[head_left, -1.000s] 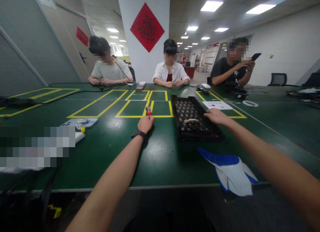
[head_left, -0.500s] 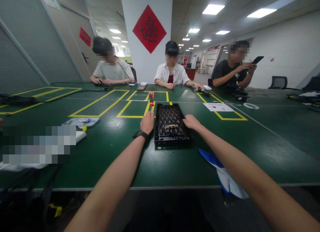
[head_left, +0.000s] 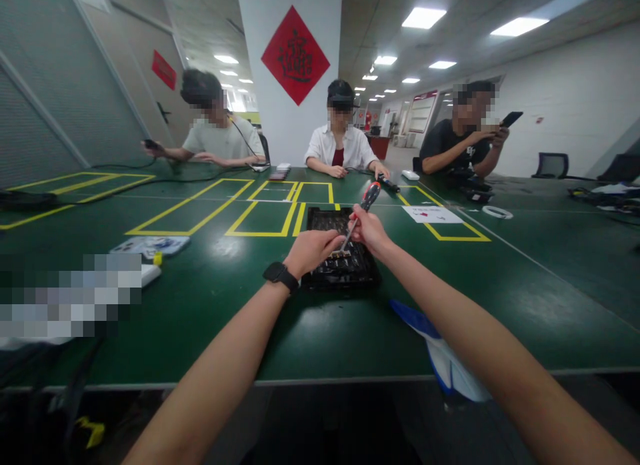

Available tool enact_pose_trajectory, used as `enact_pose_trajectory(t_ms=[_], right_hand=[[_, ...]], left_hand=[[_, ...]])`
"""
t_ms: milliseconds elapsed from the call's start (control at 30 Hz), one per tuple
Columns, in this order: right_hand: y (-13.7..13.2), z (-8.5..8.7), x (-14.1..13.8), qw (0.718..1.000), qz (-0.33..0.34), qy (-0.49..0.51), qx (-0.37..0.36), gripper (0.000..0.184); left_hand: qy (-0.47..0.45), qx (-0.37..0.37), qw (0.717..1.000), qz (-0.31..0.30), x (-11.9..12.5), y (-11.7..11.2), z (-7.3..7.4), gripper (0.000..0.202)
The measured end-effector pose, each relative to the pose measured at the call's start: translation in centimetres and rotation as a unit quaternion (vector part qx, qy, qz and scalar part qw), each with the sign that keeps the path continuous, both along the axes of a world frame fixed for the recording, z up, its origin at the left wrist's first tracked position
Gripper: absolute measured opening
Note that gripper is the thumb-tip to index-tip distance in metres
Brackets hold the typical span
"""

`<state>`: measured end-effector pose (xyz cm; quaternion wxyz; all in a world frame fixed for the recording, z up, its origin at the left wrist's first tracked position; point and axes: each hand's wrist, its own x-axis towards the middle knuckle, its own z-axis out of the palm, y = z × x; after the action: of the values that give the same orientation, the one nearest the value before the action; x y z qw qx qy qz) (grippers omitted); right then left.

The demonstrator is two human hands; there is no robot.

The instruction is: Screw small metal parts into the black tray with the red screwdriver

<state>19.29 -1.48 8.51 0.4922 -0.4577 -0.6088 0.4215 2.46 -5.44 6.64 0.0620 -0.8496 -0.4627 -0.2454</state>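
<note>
A black perforated tray [head_left: 325,219] lies on the green table [head_left: 210,298] in front of me. My right hand [head_left: 369,233] is closed around a screwdriver [head_left: 361,213] with a red and black handle, its tip pointing down into the tray. My left hand [head_left: 310,250], with a black watch on the wrist, rests over the tray's near left part, fingers curled near the screwdriver's tip. Whatever the left fingers hold is hidden.
A blue and white glove [head_left: 445,358] hangs over the table's near edge on the right. Three people sit across the table. Yellow tape rectangles [head_left: 260,215] mark the far surface. A white paper [head_left: 433,213] lies right of the tray, small items [head_left: 150,246] to the left.
The screwdriver has passed from my left hand to my right hand. Both hands have come together over the tray, which sits nearer the centre than a second ago.
</note>
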Motion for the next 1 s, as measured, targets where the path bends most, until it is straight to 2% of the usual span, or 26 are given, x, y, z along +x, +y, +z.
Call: enact_pose_trajectory(t_ms=[67,133,167,267,367,433,500,600,667,700,800,900,1000], right_hand=[[0.6,-0.5,2.0,0.992,-0.075,-0.104,-0.007,0.04],[0.9,-1.4,4.1,0.948,-0.153,-0.28,-0.006,0.037],[0.9,-1.9,5.0,0.933,-0.168,-0.318,-0.01,0.034],[0.5,-3.6,6.4,0.883,-0.202,-0.423,-0.029,0.029],[-0.1,-4.7,6.1,0.823,-0.201,-0.53,-0.037,0.035],[-0.6,-4.7,5.6,0.809,-0.184,-0.557,-0.027,0.038],[-1.0,-4.3,5.1,0.799,-0.185,-0.572,0.025,0.039],[-1.7,-3.2,4.3,0.79,-0.175,-0.56,0.176,0.039],[-2.3,-2.8,3.5,0.794,-0.103,-0.542,0.255,0.036],[-2.6,-2.8,3.1,0.796,-0.06,-0.538,0.272,0.034],[-3.3,-3.2,1.8,0.795,0.022,-0.551,0.253,0.032],[-3.3,-3.9,1.3,0.811,0.035,-0.547,0.203,0.023],[-2.9,-4.3,1.5,0.845,0.037,-0.5,0.184,0.016]], left_hand=[[-0.023,-0.01,0.999,-0.02,0.1,0.3,-0.3,0.048],[-0.046,-0.017,0.999,-0.014,0.0,0.8,-0.8,0.04],[-0.054,-0.017,0.998,-0.005,-0.1,1.1,-1.1,0.034],[-0.062,-0.029,0.997,0.018,-0.2,1.7,-1.9,0.02],[-0.055,-0.075,0.995,0.03,-0.2,2.1,-2.5,0.019],[-0.049,-0.103,0.993,0.03,-0.3,2.3,-2.7,0.022],[-0.046,-0.112,0.992,0.024,-0.3,2.5,-2.9,0.022],[-0.058,-0.109,0.992,0.006,-0.4,2.9,-3.3,0.02],[-0.075,-0.106,0.991,-0.011,-0.4,3.2,-3.5,0.02],[-0.085,-0.108,0.99,-0.021,-0.4,3.3,-3.6,0.019],[-0.124,-0.136,0.981,-0.064,-0.3,3.6,-3.9,0.013],[-0.154,-0.168,0.968,-0.102,-0.2,3.6,-4.0,0.011],[-0.166,-0.155,0.967,-0.114,-0.2,3.1,-3.7,0.013]])
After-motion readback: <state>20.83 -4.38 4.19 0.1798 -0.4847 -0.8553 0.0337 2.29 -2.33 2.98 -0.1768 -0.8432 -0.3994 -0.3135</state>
